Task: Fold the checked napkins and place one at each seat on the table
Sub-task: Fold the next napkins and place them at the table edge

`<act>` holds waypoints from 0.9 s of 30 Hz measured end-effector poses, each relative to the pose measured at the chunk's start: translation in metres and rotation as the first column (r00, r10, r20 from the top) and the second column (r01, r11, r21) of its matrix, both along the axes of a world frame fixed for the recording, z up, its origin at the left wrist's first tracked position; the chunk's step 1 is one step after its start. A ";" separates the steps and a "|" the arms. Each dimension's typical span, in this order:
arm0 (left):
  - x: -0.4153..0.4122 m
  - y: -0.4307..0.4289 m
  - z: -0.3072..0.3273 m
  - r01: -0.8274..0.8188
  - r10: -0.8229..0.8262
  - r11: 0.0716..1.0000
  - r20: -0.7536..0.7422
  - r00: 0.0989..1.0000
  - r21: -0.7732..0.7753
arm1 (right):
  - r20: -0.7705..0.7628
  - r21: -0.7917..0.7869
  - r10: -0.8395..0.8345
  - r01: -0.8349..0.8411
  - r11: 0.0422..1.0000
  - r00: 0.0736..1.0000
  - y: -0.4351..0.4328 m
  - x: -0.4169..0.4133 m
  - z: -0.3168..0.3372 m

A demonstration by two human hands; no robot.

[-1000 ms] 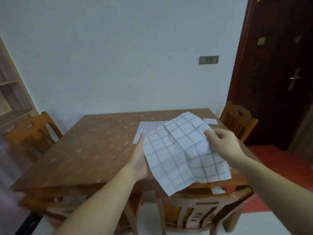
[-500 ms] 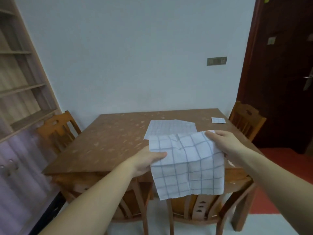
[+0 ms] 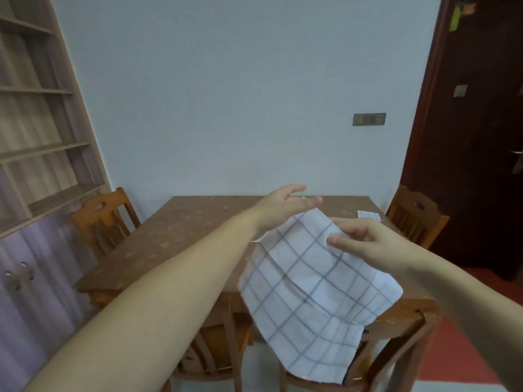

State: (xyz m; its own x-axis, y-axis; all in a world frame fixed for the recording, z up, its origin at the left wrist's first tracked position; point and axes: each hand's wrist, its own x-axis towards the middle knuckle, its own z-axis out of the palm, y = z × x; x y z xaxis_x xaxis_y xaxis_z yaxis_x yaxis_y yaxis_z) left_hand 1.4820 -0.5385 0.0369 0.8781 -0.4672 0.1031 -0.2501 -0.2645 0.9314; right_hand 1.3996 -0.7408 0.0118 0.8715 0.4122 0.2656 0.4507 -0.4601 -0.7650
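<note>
My right hand (image 3: 365, 239) pinches the checked napkin (image 3: 311, 292), hanging unfolded at centre right over the bench (image 3: 184, 236) edge. My left hand (image 3: 283, 206) is released, fingers straight. One folded napkin (image 3: 368, 215) seems placed upper right; most remains.

wooden shelves (image 3: 42, 148) at left, wall plate (image 3: 369, 119) (grey), dark door (image 3: 475, 137) right.

— Any writing you can read on your feed?
— None. The yellow tag (image 3: 454, 15) on the door (image 3: 481, 142), upper right of the frame, is blurred for me, and the wall plate (image 3: 369, 119) right of centre is too small to make out.
</note>
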 end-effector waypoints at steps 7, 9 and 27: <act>0.003 -0.020 -0.006 -0.006 0.006 1.000 0.045 0.999 0.000 | -0.023 0.054 -0.184 0.185 0.981 0.983 -0.016 0.001 -0.007; 0.005 -0.024 -0.004 0.003 -0.003 1.000 0.080 0.997 0.008 | 0.072 0.086 -0.281 0.275 0.958 0.957 -0.015 0.006 -0.004; 0.041 0.018 0.014 -0.340 0.375 0.926 0.517 0.769 -0.166 | 0.232 -0.545 -0.432 0.484 0.685 0.872 -0.054 0.006 -0.092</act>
State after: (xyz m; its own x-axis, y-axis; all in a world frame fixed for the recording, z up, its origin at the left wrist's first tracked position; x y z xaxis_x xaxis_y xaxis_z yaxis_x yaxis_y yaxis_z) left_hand 1.5228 -0.5201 0.0508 0.7783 -0.1080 0.6186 -0.6067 -0.3835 0.6963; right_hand 1.4061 -0.7950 -0.0805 0.9795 0.0622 0.1916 0.1120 -0.9587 -0.2615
